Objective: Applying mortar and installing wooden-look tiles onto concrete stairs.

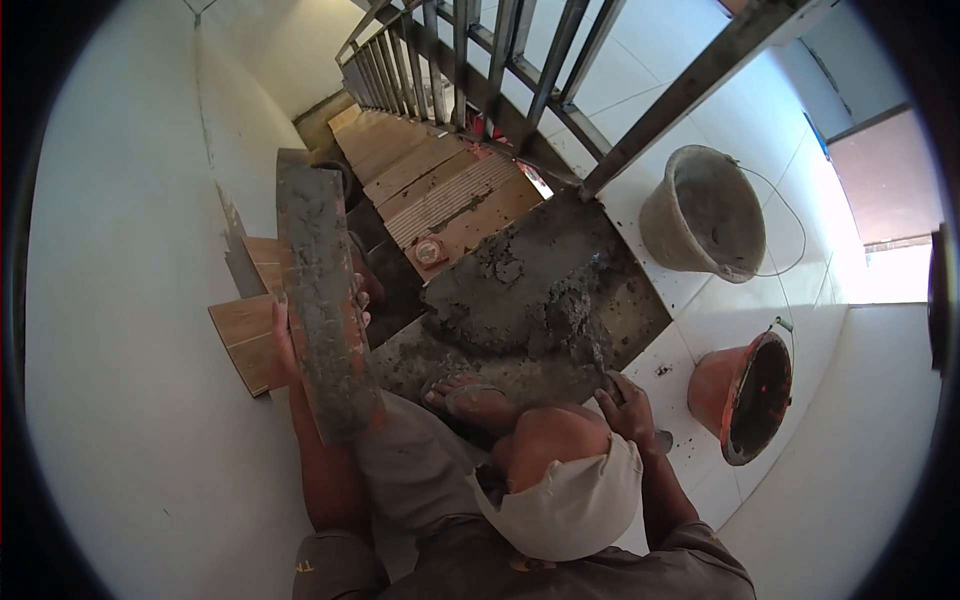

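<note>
My left hand (284, 329) grips a long tile plank (325, 270) upright at the left, its face smeared with grey mortar and reddish at the edge. My right hand (627, 407) is closed on a trowel handle (660, 439); its blade, smeared with mortar, is hard to make out against the mound of wet mortar (510, 300) on the step. My sandalled foot (465, 400) rests on that step, below the mound. Brown wood-look tiles (240, 344) lean by the left wall behind the plank.
A metal railing (655, 120) runs along the stairs, whose lower tiled steps (400, 165) descend toward the upper left. A round tape measure (429, 251) lies on one. On the white landing (680, 325) stand a grey bucket (665, 220) and a red bucket (712, 390). White walls (130, 300) close in.
</note>
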Demonstrator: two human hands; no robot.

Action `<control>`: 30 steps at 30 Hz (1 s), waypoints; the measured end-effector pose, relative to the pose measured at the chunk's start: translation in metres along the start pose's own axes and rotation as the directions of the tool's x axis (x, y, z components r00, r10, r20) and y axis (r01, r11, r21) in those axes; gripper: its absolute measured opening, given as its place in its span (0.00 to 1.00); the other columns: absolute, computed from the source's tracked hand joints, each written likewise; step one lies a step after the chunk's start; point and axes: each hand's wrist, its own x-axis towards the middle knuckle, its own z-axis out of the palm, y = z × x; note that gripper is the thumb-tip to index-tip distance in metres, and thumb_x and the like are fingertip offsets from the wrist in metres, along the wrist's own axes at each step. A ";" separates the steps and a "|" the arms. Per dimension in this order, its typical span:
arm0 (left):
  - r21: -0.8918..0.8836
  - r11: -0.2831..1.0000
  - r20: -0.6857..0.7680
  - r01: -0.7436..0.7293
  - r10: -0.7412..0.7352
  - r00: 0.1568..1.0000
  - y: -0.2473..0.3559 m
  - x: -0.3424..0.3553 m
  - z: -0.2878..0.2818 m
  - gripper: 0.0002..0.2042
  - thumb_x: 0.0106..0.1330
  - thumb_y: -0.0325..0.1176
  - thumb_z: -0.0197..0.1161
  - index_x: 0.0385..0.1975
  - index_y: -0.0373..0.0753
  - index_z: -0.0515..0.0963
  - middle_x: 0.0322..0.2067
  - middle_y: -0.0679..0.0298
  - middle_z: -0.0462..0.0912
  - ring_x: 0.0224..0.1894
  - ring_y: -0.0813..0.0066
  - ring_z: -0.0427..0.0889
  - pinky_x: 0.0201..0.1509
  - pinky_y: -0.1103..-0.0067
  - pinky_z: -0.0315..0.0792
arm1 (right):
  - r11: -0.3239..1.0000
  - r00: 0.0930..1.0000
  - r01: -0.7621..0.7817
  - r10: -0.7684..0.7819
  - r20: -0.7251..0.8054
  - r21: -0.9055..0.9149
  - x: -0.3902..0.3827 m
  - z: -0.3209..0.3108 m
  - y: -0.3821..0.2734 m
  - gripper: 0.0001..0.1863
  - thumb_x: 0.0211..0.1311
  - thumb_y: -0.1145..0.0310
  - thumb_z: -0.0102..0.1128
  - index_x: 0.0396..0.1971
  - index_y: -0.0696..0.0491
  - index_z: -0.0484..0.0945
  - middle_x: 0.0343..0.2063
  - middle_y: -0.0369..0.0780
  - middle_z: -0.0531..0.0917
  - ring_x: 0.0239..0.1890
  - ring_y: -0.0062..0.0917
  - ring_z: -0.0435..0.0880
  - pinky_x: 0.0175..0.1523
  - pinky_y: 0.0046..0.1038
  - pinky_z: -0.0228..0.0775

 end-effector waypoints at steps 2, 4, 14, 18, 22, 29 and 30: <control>-0.035 0.998 0.007 0.059 -0.059 0.998 -0.001 0.002 0.004 0.42 0.75 0.65 0.44 0.73 0.32 0.60 0.61 0.42 0.74 0.56 0.48 0.80 0.56 0.58 0.80 | 0.991 0.994 0.107 -0.109 -0.024 -0.078 0.013 -0.005 -0.014 0.22 0.63 0.64 0.67 0.55 0.58 0.80 0.48 0.52 0.86 0.51 0.49 0.86 0.54 0.41 0.78; -0.039 0.998 0.041 0.051 -0.049 0.998 -0.005 0.002 0.004 0.42 0.75 0.66 0.44 0.73 0.32 0.60 0.62 0.42 0.73 0.57 0.49 0.79 0.56 0.58 0.80 | 0.970 0.985 0.166 -0.173 -0.022 -0.177 0.031 -0.005 -0.040 0.22 0.60 0.66 0.67 0.55 0.53 0.81 0.44 0.45 0.85 0.47 0.44 0.86 0.49 0.40 0.80; -0.039 0.999 0.021 0.035 -0.035 0.999 -0.003 -0.007 -0.008 0.43 0.75 0.67 0.41 0.75 0.33 0.58 0.64 0.40 0.71 0.57 0.48 0.79 0.56 0.58 0.80 | 0.894 0.885 0.350 -0.414 -0.215 -0.281 0.072 0.049 -0.056 0.20 0.59 0.69 0.67 0.53 0.52 0.81 0.39 0.42 0.81 0.41 0.42 0.83 0.44 0.39 0.78; -0.043 0.998 -0.048 0.043 -0.045 0.998 0.004 -0.011 -0.003 0.42 0.75 0.66 0.41 0.74 0.33 0.58 0.64 0.38 0.72 0.55 0.48 0.81 0.55 0.58 0.81 | 0.996 1.000 0.003 -0.001 -0.022 0.085 0.057 0.055 -0.051 0.16 0.64 0.66 0.65 0.50 0.53 0.79 0.40 0.45 0.79 0.43 0.43 0.81 0.40 0.42 0.76; -0.053 0.998 -0.036 0.031 -0.033 0.999 0.004 -0.011 -0.002 0.41 0.76 0.64 0.42 0.75 0.33 0.57 0.64 0.36 0.71 0.55 0.46 0.81 0.55 0.56 0.81 | 0.679 0.679 0.719 -0.732 -0.060 -0.148 0.071 0.094 -0.030 0.15 0.70 0.61 0.60 0.48 0.56 0.75 0.40 0.50 0.80 0.35 0.50 0.82 0.38 0.44 0.75; -0.126 0.992 -0.115 0.024 -0.039 0.993 0.008 -0.017 0.004 0.40 0.77 0.62 0.43 0.76 0.34 0.55 0.66 0.35 0.68 0.54 0.41 0.81 0.54 0.55 0.82 | 0.934 0.902 0.333 -0.275 0.333 -0.129 0.098 0.102 -0.067 0.19 0.77 0.53 0.52 0.50 0.55 0.74 0.42 0.52 0.83 0.35 0.53 0.84 0.44 0.49 0.77; -0.126 0.992 -0.111 0.028 -0.042 0.993 0.009 -0.016 0.001 0.40 0.77 0.62 0.43 0.76 0.34 0.55 0.66 0.35 0.68 0.54 0.41 0.81 0.54 0.55 0.82 | 0.933 0.912 0.257 -0.148 0.383 -0.253 0.100 0.088 -0.086 0.20 0.77 0.51 0.51 0.49 0.54 0.75 0.42 0.53 0.84 0.39 0.53 0.85 0.46 0.50 0.77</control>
